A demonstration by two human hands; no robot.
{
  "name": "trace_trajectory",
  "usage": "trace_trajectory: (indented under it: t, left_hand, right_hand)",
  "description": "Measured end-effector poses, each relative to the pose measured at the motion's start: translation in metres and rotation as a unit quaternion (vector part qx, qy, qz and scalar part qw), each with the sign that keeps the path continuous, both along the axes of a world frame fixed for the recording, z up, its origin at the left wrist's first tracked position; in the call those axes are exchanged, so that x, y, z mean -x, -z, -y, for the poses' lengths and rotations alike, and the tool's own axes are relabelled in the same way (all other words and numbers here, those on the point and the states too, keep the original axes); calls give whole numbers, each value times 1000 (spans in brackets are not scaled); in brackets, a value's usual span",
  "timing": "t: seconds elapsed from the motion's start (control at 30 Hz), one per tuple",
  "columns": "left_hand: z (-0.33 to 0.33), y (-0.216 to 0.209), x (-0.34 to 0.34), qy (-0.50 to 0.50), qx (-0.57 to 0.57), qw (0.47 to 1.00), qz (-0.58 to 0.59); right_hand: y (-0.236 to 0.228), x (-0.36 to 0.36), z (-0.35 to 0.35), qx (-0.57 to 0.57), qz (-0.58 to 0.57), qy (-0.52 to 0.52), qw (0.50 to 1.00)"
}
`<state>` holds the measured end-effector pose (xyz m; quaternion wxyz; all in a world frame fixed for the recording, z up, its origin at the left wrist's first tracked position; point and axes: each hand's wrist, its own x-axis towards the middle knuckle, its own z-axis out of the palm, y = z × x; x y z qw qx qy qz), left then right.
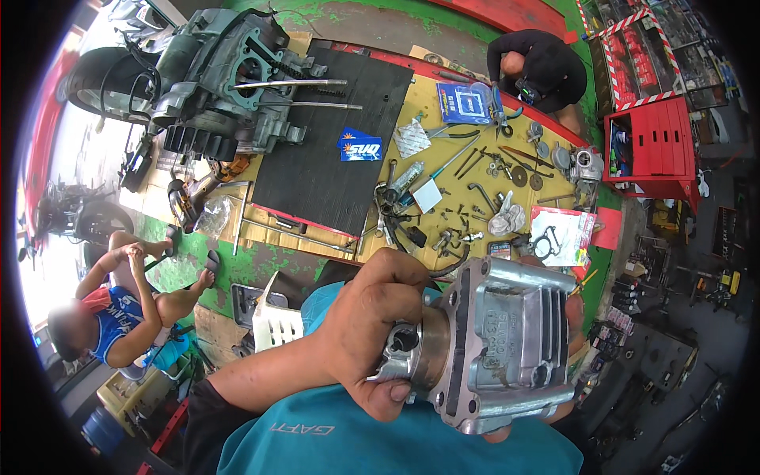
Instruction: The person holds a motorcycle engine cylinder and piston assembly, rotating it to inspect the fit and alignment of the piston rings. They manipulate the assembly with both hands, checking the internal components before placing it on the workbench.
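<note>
Close in front of me is a silver engine cylinder block, turned on its side with its open end to the left. My left hand is closed on a piston, thumb below and fingers above, its pin hole showing. The piston stands at the block's round sleeve, partly inside it. Around the block's far right side wraps my right hand; only fingertips show at its right and lower edges, the palm hidden behind the metal.
Beyond lies a cardboard-covered bench with scattered bolts, gears, pliers and a gasket packet. A large engine stands far left beside a black mat. One person crouches at the far side; another sits at left. A red cabinet stands right.
</note>
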<state>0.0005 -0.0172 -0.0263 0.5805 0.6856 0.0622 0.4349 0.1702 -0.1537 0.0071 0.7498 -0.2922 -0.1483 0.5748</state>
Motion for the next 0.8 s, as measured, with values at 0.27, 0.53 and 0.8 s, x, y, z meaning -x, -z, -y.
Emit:
trace_trajectory:
  t: [0.27, 0.53, 0.8]
  left_hand:
    - [0, -2, 3, 13, 7, 1000, -9]
    - [-4, -3, 2, 7, -8, 1000, -6]
    - [-1, 0, 1, 9, -2, 1000, -6]
  right_hand:
    - [2, 2, -3, 0, -2, 0, 1000]
    - [3, 3, -2, 0, -25, 0, 1000]
    - [-1, 1, -3, -7, -193, 10, 981]
